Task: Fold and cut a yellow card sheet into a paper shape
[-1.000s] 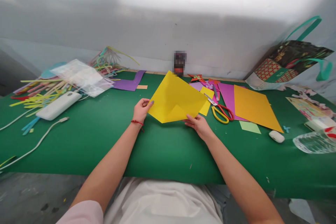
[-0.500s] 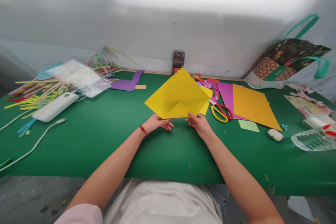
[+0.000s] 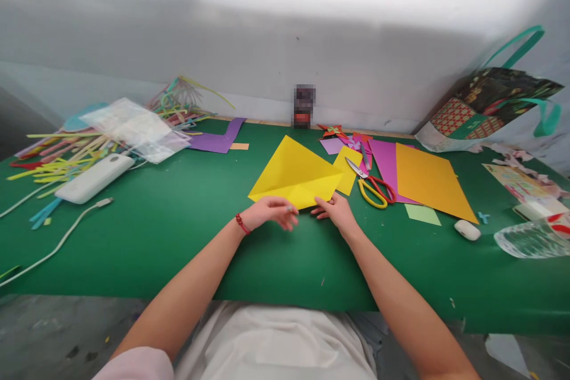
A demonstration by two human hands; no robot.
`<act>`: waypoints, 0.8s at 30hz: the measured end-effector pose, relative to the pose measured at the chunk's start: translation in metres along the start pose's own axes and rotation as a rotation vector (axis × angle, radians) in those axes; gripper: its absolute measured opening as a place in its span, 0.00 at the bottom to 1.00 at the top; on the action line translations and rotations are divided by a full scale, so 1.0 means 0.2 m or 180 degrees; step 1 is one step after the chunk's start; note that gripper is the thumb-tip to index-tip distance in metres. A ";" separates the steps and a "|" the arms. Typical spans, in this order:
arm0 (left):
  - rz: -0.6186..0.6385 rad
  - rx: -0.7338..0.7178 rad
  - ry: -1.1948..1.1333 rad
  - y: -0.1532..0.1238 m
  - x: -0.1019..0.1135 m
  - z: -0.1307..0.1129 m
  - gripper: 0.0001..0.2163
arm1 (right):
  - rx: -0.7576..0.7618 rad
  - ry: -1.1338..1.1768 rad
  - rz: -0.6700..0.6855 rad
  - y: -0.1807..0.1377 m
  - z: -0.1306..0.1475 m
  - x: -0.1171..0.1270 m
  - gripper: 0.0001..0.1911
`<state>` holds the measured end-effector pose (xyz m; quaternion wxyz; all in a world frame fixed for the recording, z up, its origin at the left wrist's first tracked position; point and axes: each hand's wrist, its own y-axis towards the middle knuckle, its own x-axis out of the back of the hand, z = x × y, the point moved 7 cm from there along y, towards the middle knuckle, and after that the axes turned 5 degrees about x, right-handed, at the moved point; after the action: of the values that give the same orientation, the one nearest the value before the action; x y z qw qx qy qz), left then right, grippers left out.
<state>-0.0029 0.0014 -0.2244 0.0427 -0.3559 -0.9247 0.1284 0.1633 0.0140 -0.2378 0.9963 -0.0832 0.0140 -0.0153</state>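
Note:
A creased sheet of yellow paper (image 3: 289, 169) is tilted over the green table in front of me. My right hand (image 3: 336, 211) pinches its near right edge between thumb and fingers. At the near left edge, my left hand (image 3: 271, 212) hovers with its fingers loosely apart and slightly blurred, covering part of that edge. It does not grip the sheet. Just right of the sheet lies a pair of scissors (image 3: 376, 190) with red and yellow handles, its blades over a smaller yellow paper piece (image 3: 345, 172).
Orange paper (image 3: 431, 181) overlaps magenta paper (image 3: 385, 163) at right, near a white case (image 3: 467, 230) and clear bottle (image 3: 529, 237). A patterned bag (image 3: 472, 113) stands behind. At left are paper strips (image 3: 57, 175), a white power bank (image 3: 95, 179), a cable (image 3: 66, 252) and purple paper (image 3: 214, 141).
The yellow sheet has turned and tipped lower, its peak shifting left. My left hand has let go of its edge, while my right hand keeps its pinch.

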 end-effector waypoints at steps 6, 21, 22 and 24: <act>-0.1907 -0.0764 0.2443 0.00 0.14 -0.08 0.23 | -0.0083 -0.0248 0.0285 -0.02 -0.02 -0.04 0.11; -0.1134 0.0150 0.4299 0.06 0.05 0.03 0.25 | 0.2343 -0.2645 -0.0544 -0.11 0.23 0.01 0.14; -0.1148 0.0137 0.4327 0.06 0.04 0.04 0.25 | 0.2572 -0.2821 -0.0331 -0.13 0.21 -0.05 0.15; -0.1196 0.0131 0.4387 0.06 0.04 0.04 0.25 | 0.2837 -0.3130 0.0155 -0.14 0.15 -0.15 0.17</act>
<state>-0.0023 0.0138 -0.2364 0.6454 -0.1900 -0.7304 -0.1178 0.1326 -0.0071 -0.2023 0.8258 0.3399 -0.4481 0.0426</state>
